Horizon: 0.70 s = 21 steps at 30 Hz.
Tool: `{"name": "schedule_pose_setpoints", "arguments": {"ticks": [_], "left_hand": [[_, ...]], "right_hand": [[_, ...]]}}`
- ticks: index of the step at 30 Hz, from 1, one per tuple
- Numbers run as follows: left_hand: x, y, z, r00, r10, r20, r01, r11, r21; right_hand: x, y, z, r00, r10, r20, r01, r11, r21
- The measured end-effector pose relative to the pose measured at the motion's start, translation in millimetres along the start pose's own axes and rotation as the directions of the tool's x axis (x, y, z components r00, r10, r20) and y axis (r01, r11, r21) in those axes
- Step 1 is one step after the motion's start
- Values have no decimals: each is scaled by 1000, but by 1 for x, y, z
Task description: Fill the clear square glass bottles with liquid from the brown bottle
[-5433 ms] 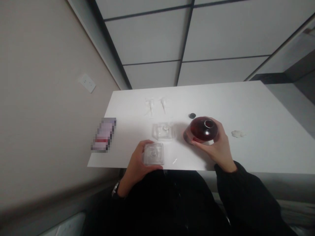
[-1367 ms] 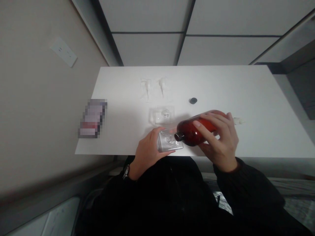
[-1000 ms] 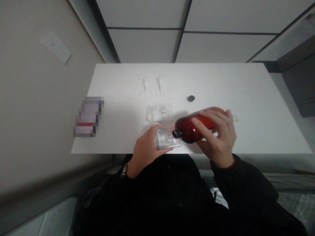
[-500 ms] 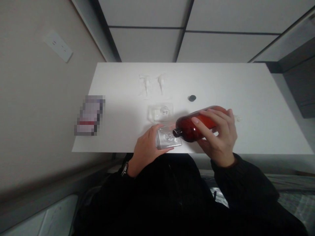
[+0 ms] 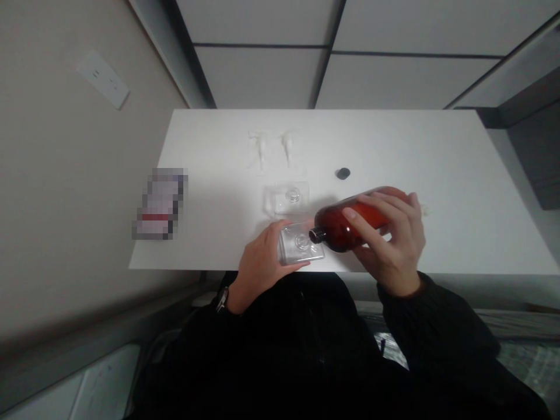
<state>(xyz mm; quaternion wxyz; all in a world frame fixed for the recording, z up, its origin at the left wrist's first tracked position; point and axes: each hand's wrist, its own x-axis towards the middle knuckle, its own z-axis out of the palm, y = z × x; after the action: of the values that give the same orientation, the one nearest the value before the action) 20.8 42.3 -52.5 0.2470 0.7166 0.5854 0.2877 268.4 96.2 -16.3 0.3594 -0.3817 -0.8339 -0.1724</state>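
Note:
My right hand (image 5: 389, 242) is wrapped round a large amber bottle (image 5: 339, 224), tipped on its side with its dark neck pointing left. The neck sits just over the mouth of a small clear square bottle (image 5: 301, 246). My left hand (image 5: 262, 265) grips that clear bottle near the table's front edge. A second clear square bottle (image 5: 286, 198) stands just behind it, untouched.
On the white table (image 5: 459, 192) lie two white pump heads (image 5: 273, 149) at the back, a small dark cap (image 5: 343, 172) and a bit of white material (image 5: 426, 210) behind my right hand. A blurred object (image 5: 160, 204) sits at the left edge beside the wall.
Since 5.4 s ago the amber bottle went from upright to tipped over the clear bottle. Over the last second both hands and bottles have barely moved.

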Motion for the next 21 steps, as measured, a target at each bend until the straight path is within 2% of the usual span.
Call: {"name": "schedule_pose_setpoints", "arguments": {"ticks": [16,21], "left_hand": [[0,2,-1,1000,-11,3,11,1000,-20],[0,2,-1,999,-32,9,32,999,-19]], "right_hand": [[3,0,-1,999,-32,-22,32,999,-4],[1,1,-1,1000,-1,-10,1,1000,22]]}}
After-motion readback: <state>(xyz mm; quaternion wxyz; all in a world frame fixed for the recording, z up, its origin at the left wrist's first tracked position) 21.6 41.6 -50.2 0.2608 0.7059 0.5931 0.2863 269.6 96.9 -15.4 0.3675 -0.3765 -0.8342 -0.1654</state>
